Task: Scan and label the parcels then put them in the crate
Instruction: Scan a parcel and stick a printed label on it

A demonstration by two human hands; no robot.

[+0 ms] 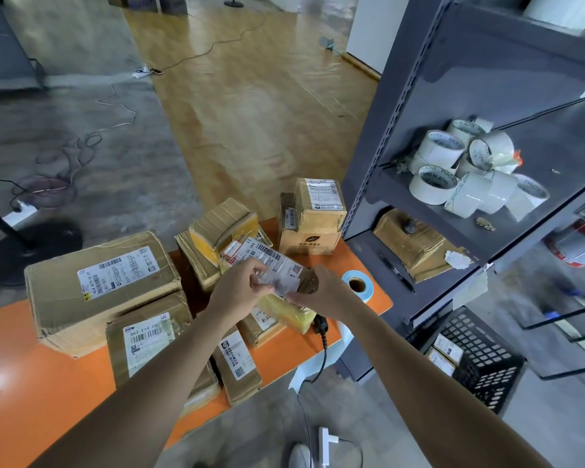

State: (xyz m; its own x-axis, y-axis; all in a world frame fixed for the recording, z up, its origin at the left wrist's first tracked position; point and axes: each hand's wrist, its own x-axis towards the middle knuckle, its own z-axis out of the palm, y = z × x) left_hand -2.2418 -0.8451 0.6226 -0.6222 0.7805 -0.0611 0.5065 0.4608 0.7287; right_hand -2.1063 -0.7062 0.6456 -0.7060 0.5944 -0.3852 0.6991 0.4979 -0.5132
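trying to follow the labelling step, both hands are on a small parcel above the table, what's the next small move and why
Probably smooth the white label flat onto the small parcel: the left hand pinches the label, the right hand grips the parcel, and the label does not look pressed down yet. The crate can wait.

Orange tabletop [31, 376], brown cardboard parcels [98, 285] with white barcode labels, black lattice crate [480, 363], grey shelf [402, 106].

Front parcel label [148, 336]: "862 E14 00". Tape rolls [443, 151]: "MADE IN CHINA" inside cores.
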